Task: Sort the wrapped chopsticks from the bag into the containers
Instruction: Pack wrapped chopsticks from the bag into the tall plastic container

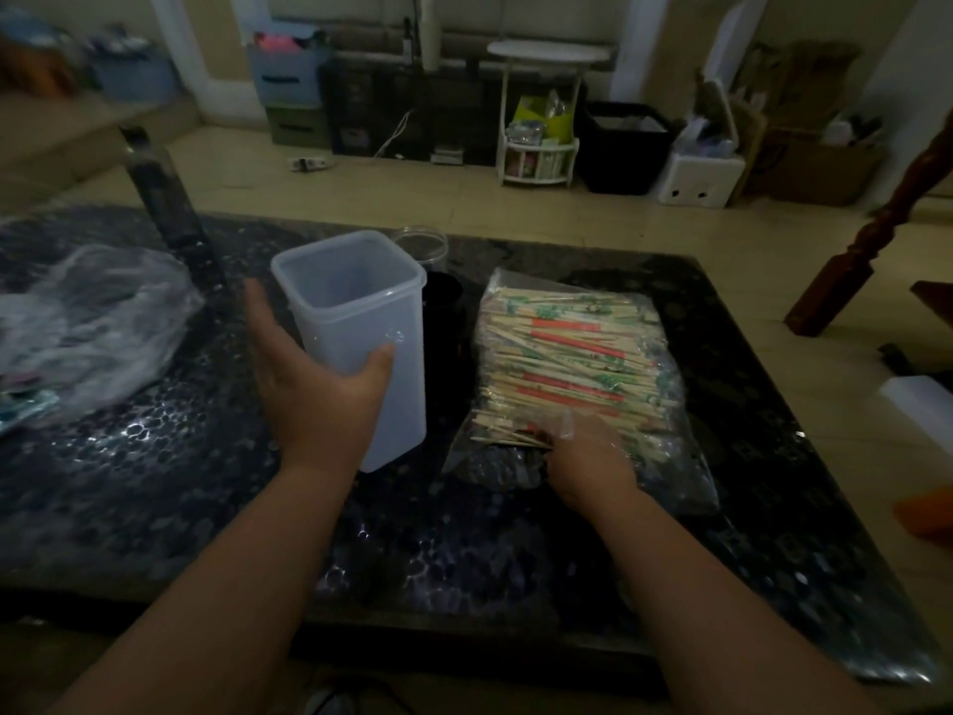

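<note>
The left hand (314,384) wraps around the side of a tall white tub (361,301) that stands on the dark worktop (154,482). Just to its right lies a clear bag (665,456) full of wrapped chopsticks (567,348). The right hand (588,456) reaches into the bag's near end; its fingers are under the plastic, so I cannot tell if they hold any

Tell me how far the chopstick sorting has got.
Done: nothing is sorted yet; the translucent square container looks empty. In hand: the left hand grips that container, and the right hand is at the mouth of the plastic bag, on the ends of the wrapped chopsticks; whether it pinches any is unclear. Left: the whole stack lies in the bag, and the clear round jar behind looks empty too.
</note>
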